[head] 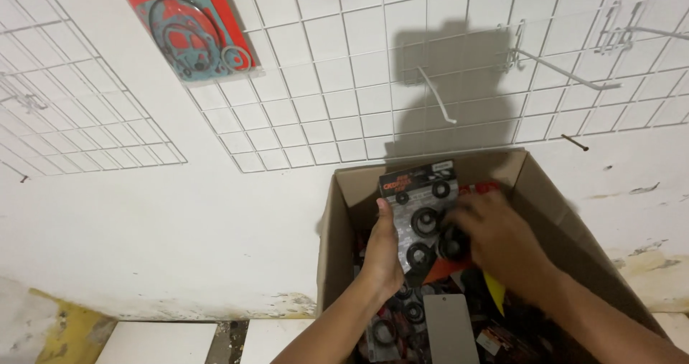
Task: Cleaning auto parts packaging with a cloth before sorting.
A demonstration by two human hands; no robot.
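Oil-seal blister pack [420, 213] is held upright over cardboard box [337, 213] at 6 o'clock: left hand [382, 253] clasped on its edge, right hand [495, 238] closed on front. Wire-grid hooks [438, 98] at 12 are bare; gasket pack [190, 27] hung at 10.

We see a matt brown cardboard box [532, 185] with rough, raw edges. In our hands, the blister card [420, 213] has a glossy clear plastic skin over dull black rubber rings. The wire grid [344, 106] on the wall looks like smooth white-coated metal. Behind it the wall [179, 220] is matt white plaster, stained and flaking low down. The hanging gasket pack [190, 27] shines like plastic film.
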